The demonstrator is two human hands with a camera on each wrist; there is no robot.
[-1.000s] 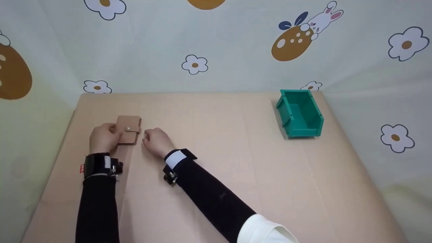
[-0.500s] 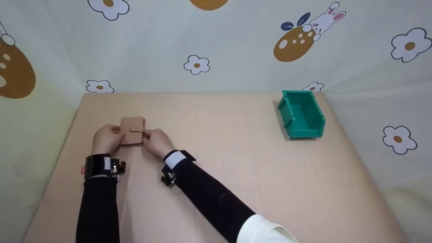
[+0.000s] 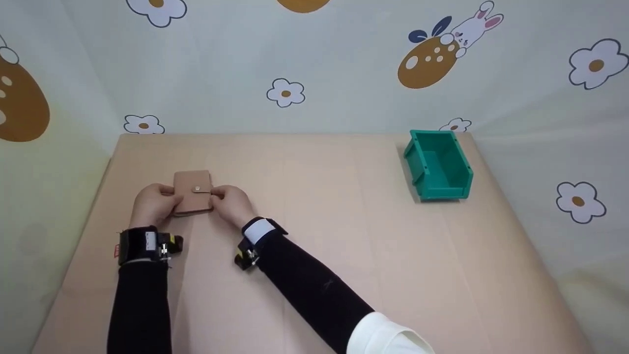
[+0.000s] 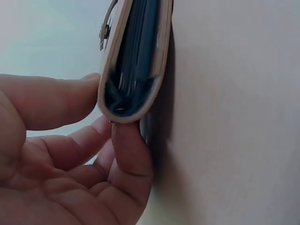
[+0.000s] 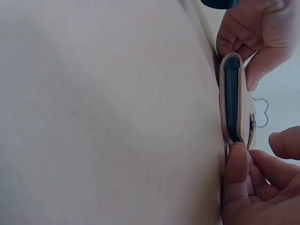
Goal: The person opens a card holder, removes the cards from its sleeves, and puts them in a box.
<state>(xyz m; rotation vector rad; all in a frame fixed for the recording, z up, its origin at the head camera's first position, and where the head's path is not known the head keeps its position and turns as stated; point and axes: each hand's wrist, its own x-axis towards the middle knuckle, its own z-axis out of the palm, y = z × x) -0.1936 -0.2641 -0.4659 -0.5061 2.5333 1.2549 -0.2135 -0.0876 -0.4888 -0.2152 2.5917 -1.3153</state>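
Observation:
A small tan leather card holder (image 3: 192, 199) lies at the left of the table, its strap and round snap facing up. Dark blue sleeves show inside it in the left wrist view. My left hand (image 3: 153, 202) holds its spine, with the thumb on the upper cover and a finger against the underside of the spine. At the opposite edge, beside the strap, my right hand (image 3: 234, 204) has its fingertips on the card holder. One digit touches the cover's edge near the table in the right wrist view, while another stands apart above it.
A green plastic bin (image 3: 439, 167) stands at the back right of the tan-covered table (image 3: 334, 221). A patterned white curtain (image 3: 221, 59) encloses the back and sides. Both forearms wear black sleeves and wrist-mounted cameras.
My right hand was apart from the card holder one second ago and now touches its strap side. The card holder has shifted slightly right and turned a little, my left hand still holding it.

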